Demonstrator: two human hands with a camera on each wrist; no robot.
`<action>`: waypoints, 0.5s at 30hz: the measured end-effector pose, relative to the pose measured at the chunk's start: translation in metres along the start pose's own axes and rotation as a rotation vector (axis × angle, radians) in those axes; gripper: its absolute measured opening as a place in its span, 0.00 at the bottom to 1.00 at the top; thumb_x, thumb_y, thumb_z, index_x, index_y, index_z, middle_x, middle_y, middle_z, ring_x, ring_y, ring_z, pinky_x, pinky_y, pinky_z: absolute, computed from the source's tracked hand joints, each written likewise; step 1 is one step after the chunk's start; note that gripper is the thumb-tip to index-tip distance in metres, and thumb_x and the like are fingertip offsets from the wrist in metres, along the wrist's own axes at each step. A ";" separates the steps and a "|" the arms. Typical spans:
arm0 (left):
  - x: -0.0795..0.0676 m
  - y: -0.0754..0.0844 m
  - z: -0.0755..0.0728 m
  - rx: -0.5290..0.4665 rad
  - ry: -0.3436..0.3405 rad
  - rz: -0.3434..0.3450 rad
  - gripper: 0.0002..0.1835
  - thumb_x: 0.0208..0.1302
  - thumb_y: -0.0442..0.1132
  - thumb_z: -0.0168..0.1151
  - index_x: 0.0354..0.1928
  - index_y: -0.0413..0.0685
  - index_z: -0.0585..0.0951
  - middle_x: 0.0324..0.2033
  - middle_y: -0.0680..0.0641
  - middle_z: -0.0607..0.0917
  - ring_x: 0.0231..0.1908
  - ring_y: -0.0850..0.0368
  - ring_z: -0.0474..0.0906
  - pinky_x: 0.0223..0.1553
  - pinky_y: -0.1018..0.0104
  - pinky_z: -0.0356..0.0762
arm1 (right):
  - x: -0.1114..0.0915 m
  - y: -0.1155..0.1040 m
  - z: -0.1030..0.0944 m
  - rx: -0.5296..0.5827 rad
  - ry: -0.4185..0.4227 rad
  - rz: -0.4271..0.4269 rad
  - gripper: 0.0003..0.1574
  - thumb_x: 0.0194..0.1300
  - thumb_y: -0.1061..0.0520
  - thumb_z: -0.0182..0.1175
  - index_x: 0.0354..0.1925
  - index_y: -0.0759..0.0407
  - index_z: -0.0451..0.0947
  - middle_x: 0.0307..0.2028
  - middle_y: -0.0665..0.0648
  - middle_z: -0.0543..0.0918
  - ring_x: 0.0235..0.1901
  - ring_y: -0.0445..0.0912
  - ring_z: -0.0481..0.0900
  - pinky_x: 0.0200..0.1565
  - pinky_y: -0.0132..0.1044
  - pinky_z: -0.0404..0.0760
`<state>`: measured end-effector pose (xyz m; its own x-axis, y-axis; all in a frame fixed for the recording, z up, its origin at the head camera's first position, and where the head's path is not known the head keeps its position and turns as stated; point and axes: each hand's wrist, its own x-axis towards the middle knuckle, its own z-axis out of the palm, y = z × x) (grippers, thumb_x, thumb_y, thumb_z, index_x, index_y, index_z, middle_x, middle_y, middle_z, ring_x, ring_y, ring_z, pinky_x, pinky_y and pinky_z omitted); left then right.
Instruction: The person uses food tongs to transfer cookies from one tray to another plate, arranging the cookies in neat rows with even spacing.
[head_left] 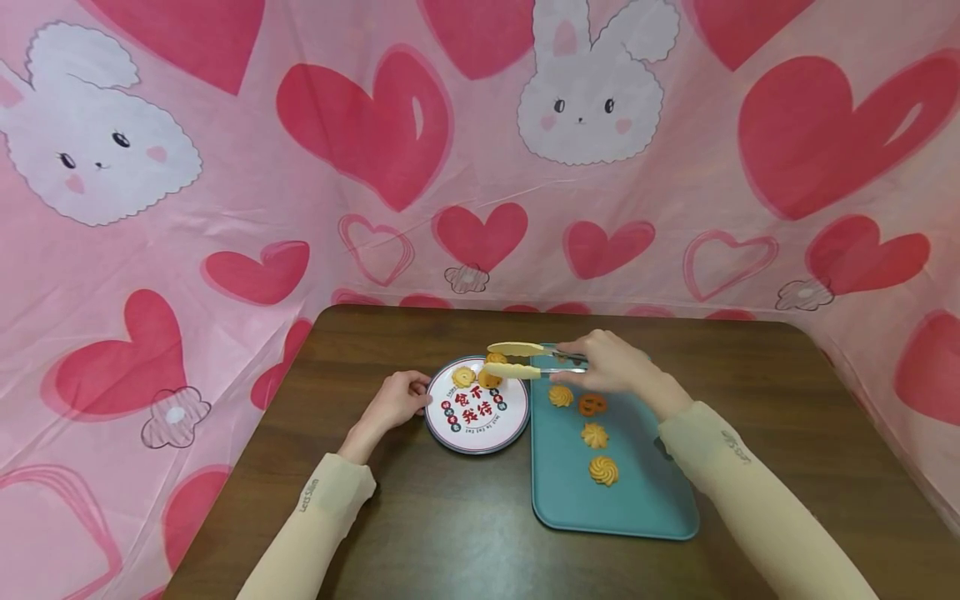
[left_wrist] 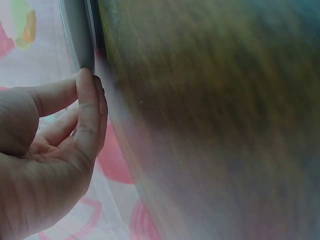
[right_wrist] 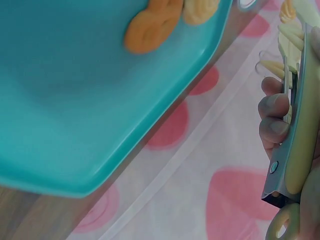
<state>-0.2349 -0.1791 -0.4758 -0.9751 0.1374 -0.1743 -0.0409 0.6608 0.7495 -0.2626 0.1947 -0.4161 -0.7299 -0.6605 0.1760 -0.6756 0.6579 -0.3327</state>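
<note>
At the rim of a round white plate (head_left: pixel 480 437) with red lettering, my left hand (head_left: pixel 401 395) pinches the edge between thumb and fingers; the left wrist view shows this grip (left_wrist: pixel 60 130). My right hand (head_left: pixel 613 363) grips kitchen tongs (head_left: pixel 521 371) with cream-coloured tips, and its fingers wrap the metal arms in the right wrist view. Between the tong tips, over the plate's far right side, is a cookie (head_left: pixel 496 358), partly hidden. Whether it touches the plate I cannot tell. Two more cookies lie on the plate, one a swirl cookie (head_left: pixel 463 377).
Right of the plate lies a teal baking tray (head_left: pixel 615 512) beneath my right forearm. It bears several cookies, among them a pretzel-shaped one (head_left: pixel 592 405) and a swirl cookie (head_left: pixel 603 471). The brown wooden table (head_left: pixel 420 517) backs onto a pink cloth (head_left: pixel 360 167) with hearts and rabbits.
</note>
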 end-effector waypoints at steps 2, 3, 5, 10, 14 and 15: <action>0.000 -0.001 0.000 0.000 -0.001 -0.001 0.18 0.65 0.32 0.66 0.56 0.34 0.80 0.34 0.43 0.80 0.29 0.55 0.79 0.34 0.64 0.83 | 0.006 -0.006 0.003 -0.006 -0.018 0.002 0.34 0.60 0.40 0.71 0.55 0.63 0.83 0.17 0.45 0.74 0.15 0.35 0.59 0.22 0.33 0.62; 0.001 -0.001 0.000 0.002 -0.001 0.000 0.18 0.65 0.32 0.66 0.56 0.34 0.80 0.34 0.43 0.80 0.29 0.55 0.79 0.34 0.64 0.83 | 0.009 -0.008 0.005 -0.008 -0.027 0.004 0.34 0.60 0.40 0.70 0.55 0.62 0.83 0.17 0.45 0.74 0.15 0.36 0.61 0.23 0.34 0.64; 0.001 -0.001 0.000 0.006 0.000 0.000 0.18 0.65 0.32 0.66 0.56 0.34 0.80 0.34 0.44 0.80 0.29 0.55 0.79 0.34 0.64 0.83 | 0.015 -0.014 0.008 -0.012 -0.039 0.004 0.34 0.60 0.39 0.70 0.55 0.61 0.83 0.19 0.45 0.76 0.17 0.35 0.66 0.25 0.35 0.70; 0.001 -0.001 0.000 0.013 -0.003 -0.002 0.18 0.66 0.32 0.66 0.56 0.34 0.79 0.34 0.44 0.80 0.29 0.55 0.79 0.34 0.64 0.82 | 0.026 -0.024 0.019 -0.014 -0.071 -0.001 0.34 0.61 0.38 0.69 0.56 0.60 0.83 0.17 0.44 0.77 0.15 0.36 0.67 0.27 0.34 0.72; 0.001 -0.002 0.000 0.015 -0.004 0.003 0.18 0.66 0.32 0.65 0.56 0.34 0.79 0.34 0.44 0.80 0.28 0.55 0.79 0.33 0.64 0.82 | 0.033 -0.030 0.029 -0.009 -0.101 -0.011 0.35 0.62 0.36 0.67 0.57 0.59 0.83 0.12 0.42 0.70 0.11 0.37 0.61 0.25 0.33 0.68; 0.001 -0.002 0.000 0.015 -0.003 0.005 0.18 0.66 0.32 0.65 0.56 0.34 0.79 0.33 0.44 0.80 0.28 0.55 0.79 0.33 0.64 0.82 | 0.034 -0.031 0.031 -0.009 -0.110 -0.014 0.35 0.62 0.36 0.67 0.57 0.59 0.82 0.11 0.42 0.69 0.10 0.38 0.60 0.24 0.33 0.67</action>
<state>-0.2358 -0.1802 -0.4778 -0.9746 0.1429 -0.1721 -0.0324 0.6709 0.7408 -0.2637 0.1405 -0.4289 -0.7049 -0.7050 0.0779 -0.6870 0.6514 -0.3221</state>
